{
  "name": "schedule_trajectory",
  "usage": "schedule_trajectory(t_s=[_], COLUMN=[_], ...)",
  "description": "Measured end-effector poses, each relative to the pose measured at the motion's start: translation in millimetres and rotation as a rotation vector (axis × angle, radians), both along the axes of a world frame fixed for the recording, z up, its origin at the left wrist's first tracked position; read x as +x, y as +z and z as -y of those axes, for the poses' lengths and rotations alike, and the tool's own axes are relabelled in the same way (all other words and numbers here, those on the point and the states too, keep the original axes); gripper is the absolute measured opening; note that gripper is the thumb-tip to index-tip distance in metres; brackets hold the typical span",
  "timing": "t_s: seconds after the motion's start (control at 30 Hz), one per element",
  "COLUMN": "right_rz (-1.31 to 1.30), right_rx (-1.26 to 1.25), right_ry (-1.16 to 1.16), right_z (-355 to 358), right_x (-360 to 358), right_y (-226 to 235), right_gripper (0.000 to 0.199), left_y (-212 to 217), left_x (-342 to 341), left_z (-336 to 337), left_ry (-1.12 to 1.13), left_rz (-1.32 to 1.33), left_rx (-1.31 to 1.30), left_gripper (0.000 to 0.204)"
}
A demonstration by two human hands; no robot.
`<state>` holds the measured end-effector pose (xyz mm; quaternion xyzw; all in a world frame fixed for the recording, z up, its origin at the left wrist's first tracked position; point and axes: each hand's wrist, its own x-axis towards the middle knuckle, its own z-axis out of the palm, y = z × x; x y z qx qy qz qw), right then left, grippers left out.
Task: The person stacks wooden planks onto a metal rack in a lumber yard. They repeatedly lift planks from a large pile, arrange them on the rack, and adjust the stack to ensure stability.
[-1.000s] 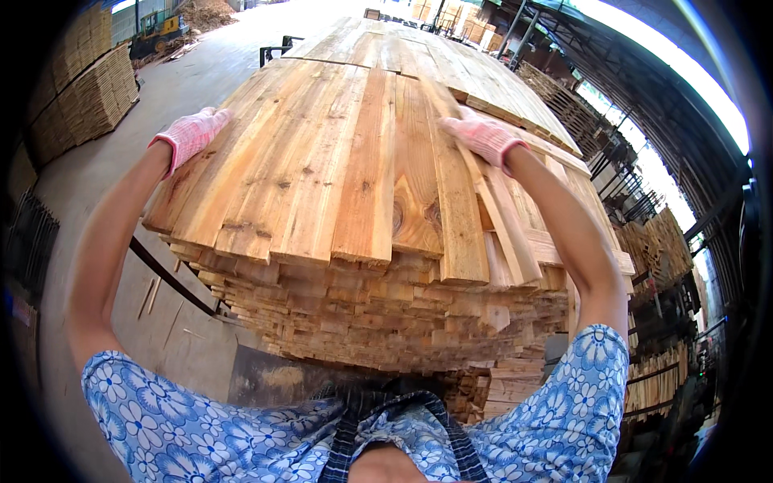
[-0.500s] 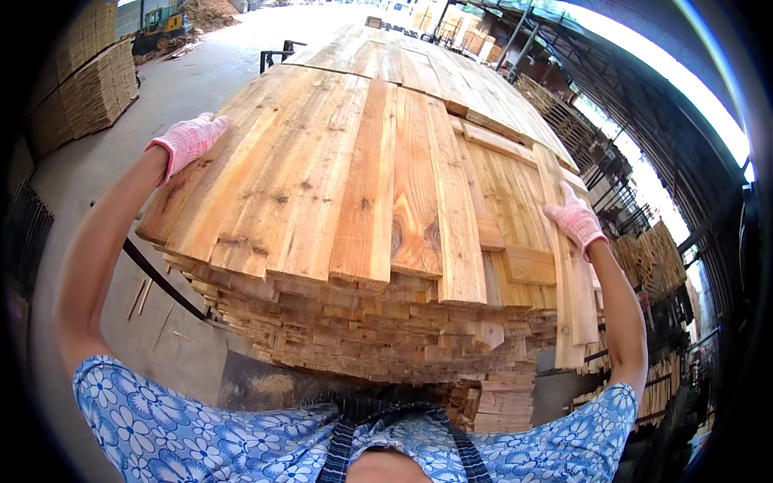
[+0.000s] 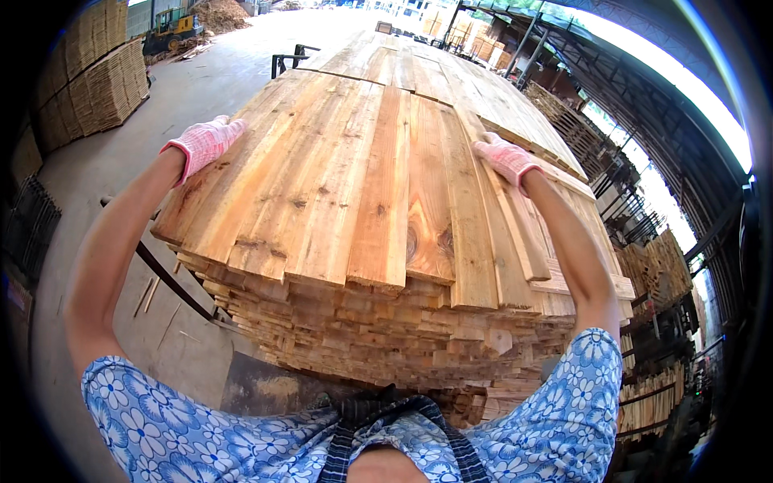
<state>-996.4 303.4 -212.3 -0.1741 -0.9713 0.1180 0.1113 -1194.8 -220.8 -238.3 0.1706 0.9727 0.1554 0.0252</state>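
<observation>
The person stands at the near end of a tall stack of boards (image 3: 378, 322), both arms stretched out over the top layer (image 3: 354, 177). The left hand (image 3: 203, 143), in a pink knit glove, lies on the outer left edge of the top layer, fingers extended along the wood and not closed around it. The right hand (image 3: 506, 158), gloved the same, rests flat on a narrow board (image 3: 491, 225) toward the right side of the layer, fingers together and pressed to its face. Whether either thumb hooks under an edge cannot be told.

Hazards, as a judgement:
- The near ends of the top boards are staggered and overhang the layers below. A sideways push could tip one off toward the person's body.
- The wood is rough sawn. Splinters could catch the knit gloves.
- The right side of the stack steps down unevenly. A shifted board could slide off that side.

Orientation: the boards lie flat, faces up, side by side. Their long axis runs away from the person, toward the far stacks (image 3: 97, 80) and the concrete floor (image 3: 225, 72) beyond.
</observation>
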Motion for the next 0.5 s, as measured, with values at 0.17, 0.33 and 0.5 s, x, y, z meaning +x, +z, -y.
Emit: schedule_trajectory(t_s=[0.17, 0.33, 0.5], right_rz=[0.161, -0.054, 0.073], right_rx=[0.158, 0.270, 0.325], right_ry=[-0.085, 0.013, 0.310], right_z=[-30, -80, -76], right_x=[18, 17, 23], right_y=[10, -61, -23], right_gripper=[0.069, 0.052, 0.054], left_y=[10, 5, 3], left_x=[20, 18, 12], left_z=[6, -14, 0], left_ry=[0.084, 0.033, 0.187], left_rz=[-0.002, 0.013, -0.052], left_rx=[-0.043, -0.096, -0.101], left_gripper=[0.082, 0.081, 0.078])
